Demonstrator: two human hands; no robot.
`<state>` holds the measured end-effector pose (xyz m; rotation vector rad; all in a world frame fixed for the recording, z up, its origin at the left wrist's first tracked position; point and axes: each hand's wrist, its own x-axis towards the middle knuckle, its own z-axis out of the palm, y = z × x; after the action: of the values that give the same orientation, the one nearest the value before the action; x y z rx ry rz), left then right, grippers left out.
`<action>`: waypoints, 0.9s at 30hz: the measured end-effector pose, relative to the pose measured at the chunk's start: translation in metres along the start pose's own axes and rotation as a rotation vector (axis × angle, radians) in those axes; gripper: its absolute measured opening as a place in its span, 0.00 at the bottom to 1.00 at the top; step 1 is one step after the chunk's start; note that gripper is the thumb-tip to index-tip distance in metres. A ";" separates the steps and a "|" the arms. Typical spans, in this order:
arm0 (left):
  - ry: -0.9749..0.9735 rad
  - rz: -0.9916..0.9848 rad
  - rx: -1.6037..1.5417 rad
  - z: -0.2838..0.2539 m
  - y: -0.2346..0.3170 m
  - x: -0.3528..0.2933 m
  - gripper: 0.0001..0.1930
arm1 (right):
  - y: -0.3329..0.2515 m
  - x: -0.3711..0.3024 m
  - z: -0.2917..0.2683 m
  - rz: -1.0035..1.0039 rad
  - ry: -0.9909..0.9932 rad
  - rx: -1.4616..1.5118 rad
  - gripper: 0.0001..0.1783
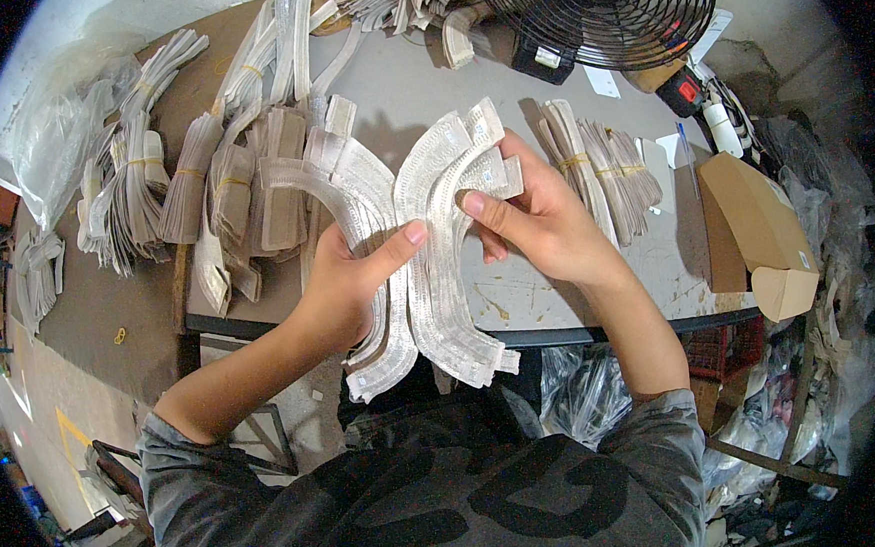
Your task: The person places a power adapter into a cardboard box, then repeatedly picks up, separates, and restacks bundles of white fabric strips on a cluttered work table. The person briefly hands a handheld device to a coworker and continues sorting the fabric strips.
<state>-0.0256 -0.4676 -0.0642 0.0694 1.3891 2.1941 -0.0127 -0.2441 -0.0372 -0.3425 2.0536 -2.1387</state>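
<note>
Two curved strip stacks (pixel 442 283) between left hand (pixel 348 287) and right hand (pixel 553 228), both pinching them.

Slightly shiny, rough-textured strips (pixel 432 309)

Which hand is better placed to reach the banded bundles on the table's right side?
Probably the right hand: it is nearer the banded bundles, while the left hand is farther away. Neither is free, though: both hold curved strips.
</note>
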 end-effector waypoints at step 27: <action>0.015 -0.082 -0.016 0.003 0.007 -0.002 0.21 | -0.001 0.001 -0.002 -0.035 0.070 -0.023 0.19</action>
<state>-0.0255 -0.4683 -0.0556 -0.0093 1.3580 2.1423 -0.0143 -0.2429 -0.0361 -0.3133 2.1269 -2.1786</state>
